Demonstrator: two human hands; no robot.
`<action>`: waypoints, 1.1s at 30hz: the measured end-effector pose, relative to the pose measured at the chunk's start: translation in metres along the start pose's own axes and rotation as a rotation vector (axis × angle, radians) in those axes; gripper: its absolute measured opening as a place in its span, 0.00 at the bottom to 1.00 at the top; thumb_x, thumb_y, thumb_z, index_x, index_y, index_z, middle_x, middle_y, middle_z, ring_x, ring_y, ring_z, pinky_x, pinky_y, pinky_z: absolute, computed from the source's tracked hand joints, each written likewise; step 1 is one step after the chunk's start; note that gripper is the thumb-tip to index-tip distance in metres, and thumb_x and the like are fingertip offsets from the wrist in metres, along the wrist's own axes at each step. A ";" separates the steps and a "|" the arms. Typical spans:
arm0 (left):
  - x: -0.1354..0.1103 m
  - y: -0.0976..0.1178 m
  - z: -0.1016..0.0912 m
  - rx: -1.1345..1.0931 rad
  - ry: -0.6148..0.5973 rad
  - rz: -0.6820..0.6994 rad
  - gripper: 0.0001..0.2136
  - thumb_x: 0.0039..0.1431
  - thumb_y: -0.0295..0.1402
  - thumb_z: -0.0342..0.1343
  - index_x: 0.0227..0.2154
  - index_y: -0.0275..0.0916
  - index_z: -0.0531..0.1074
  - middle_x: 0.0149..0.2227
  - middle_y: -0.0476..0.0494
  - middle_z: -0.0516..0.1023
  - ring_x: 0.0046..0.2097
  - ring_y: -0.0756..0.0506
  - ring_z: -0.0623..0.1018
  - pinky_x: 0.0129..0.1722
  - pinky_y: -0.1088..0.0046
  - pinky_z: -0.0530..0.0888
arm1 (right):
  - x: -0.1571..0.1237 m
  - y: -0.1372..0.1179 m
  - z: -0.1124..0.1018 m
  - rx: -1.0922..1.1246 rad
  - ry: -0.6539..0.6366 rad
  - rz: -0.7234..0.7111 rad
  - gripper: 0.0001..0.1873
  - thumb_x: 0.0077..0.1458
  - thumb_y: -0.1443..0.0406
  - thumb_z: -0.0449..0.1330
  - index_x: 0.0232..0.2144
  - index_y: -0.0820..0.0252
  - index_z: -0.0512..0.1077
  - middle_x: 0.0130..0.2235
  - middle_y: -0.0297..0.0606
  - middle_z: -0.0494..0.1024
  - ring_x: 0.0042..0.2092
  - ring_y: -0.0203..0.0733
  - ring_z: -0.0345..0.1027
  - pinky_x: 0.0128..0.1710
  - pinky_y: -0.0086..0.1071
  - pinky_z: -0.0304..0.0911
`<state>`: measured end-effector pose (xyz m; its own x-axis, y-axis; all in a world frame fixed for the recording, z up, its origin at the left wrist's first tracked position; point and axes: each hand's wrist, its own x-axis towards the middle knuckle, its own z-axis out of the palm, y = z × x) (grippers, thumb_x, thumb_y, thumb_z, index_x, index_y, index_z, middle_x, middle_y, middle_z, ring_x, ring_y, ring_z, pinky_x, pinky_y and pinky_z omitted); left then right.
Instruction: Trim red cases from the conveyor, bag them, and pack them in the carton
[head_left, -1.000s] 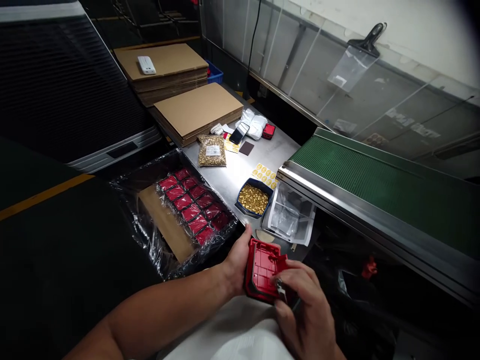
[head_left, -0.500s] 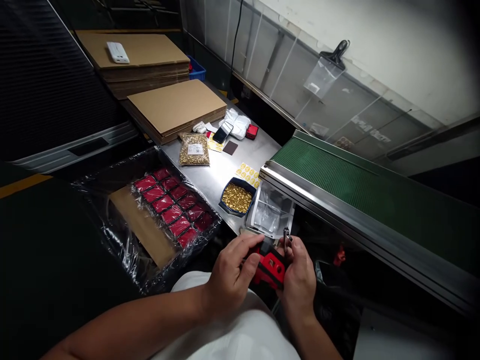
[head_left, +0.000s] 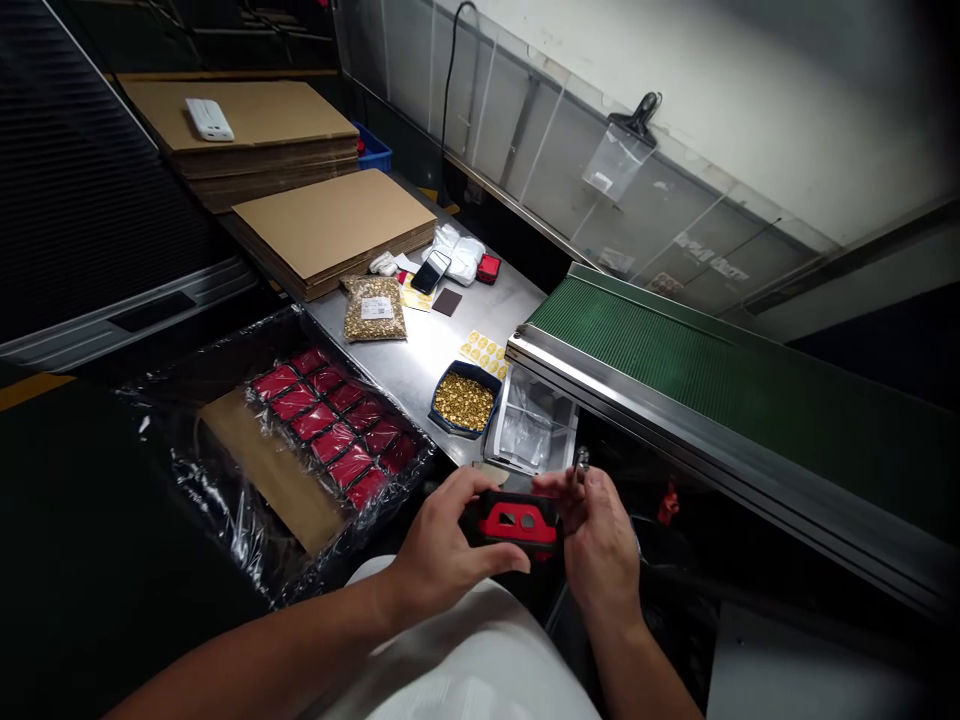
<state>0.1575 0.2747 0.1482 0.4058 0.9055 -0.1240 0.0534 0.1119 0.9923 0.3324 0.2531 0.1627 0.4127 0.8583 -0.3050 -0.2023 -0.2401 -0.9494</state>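
Just in front of the person's lap, the left hand [head_left: 442,545] grips a red-and-black plastic part [head_left: 514,522] by its near end, fingers curled over its top edge. The right hand [head_left: 600,535] holds the part's other end and pinches a small metal tool [head_left: 579,463] upright between thumb and fingertips. Beyond them, on the steel surface [head_left: 420,350], stands a blue tray of brass pieces [head_left: 463,400] — just beside clear plastic bags [head_left: 532,430]. Left lies a wrapped box of red parts [head_left: 334,425]; right runs a green conveyor belt [head_left: 675,350].
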 end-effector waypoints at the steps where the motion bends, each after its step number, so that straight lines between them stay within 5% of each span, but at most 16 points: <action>1: -0.001 -0.004 0.001 -0.069 0.011 -0.035 0.25 0.43 0.46 0.70 0.40 0.40 0.68 0.38 0.47 0.72 0.39 0.45 0.73 0.40 0.70 0.71 | 0.002 0.004 -0.002 0.056 0.023 0.023 0.19 0.60 0.49 0.53 0.35 0.58 0.70 0.34 0.37 0.77 0.38 0.39 0.70 0.43 0.33 0.68; 6: -0.008 -0.015 0.007 -0.385 -0.038 -0.078 0.23 0.53 0.47 0.63 0.45 0.40 0.64 0.39 0.45 0.72 0.40 0.46 0.73 0.40 0.70 0.72 | -0.001 0.022 -0.002 0.358 0.229 0.302 0.16 0.56 0.52 0.60 0.35 0.60 0.72 0.33 0.35 0.76 0.34 0.36 0.71 0.35 0.28 0.70; 13: -0.010 -0.007 0.006 -0.298 -0.060 -0.015 0.19 0.62 0.40 0.57 0.53 0.43 0.64 0.51 0.41 0.72 0.52 0.42 0.72 0.54 0.65 0.68 | -0.001 0.011 0.005 0.365 0.253 0.158 0.18 0.56 0.50 0.58 0.32 0.61 0.70 0.24 0.31 0.71 0.24 0.32 0.62 0.22 0.23 0.61; 16: -0.010 -0.004 0.009 -0.266 -0.018 -0.040 0.19 0.58 0.40 0.60 0.51 0.42 0.66 0.46 0.42 0.75 0.47 0.43 0.74 0.49 0.67 0.70 | 0.001 0.007 0.003 0.374 0.241 0.141 0.19 0.54 0.50 0.60 0.34 0.61 0.70 0.24 0.31 0.72 0.24 0.32 0.62 0.22 0.24 0.61; 23: -0.002 0.012 0.019 -0.434 0.000 -0.227 0.13 0.61 0.43 0.56 0.37 0.36 0.72 0.32 0.46 0.75 0.32 0.51 0.71 0.32 0.76 0.69 | 0.008 0.022 0.000 0.552 0.251 0.416 0.15 0.53 0.54 0.60 0.31 0.61 0.68 0.21 0.30 0.70 0.22 0.32 0.63 0.23 0.24 0.63; 33: 0.009 0.006 0.017 -0.375 -0.020 -0.345 0.22 0.52 0.49 0.62 0.21 0.36 0.62 0.21 0.51 0.66 0.24 0.53 0.64 0.24 0.77 0.59 | 0.008 0.016 -0.004 0.440 0.143 0.326 0.17 0.50 0.53 0.63 0.31 0.62 0.70 0.21 0.31 0.71 0.20 0.32 0.59 0.19 0.26 0.58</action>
<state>0.1771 0.2765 0.1532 0.4402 0.7823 -0.4408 -0.1425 0.5455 0.8259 0.3364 0.2546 0.1444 0.3770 0.6937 -0.6137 -0.6780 -0.2447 -0.6931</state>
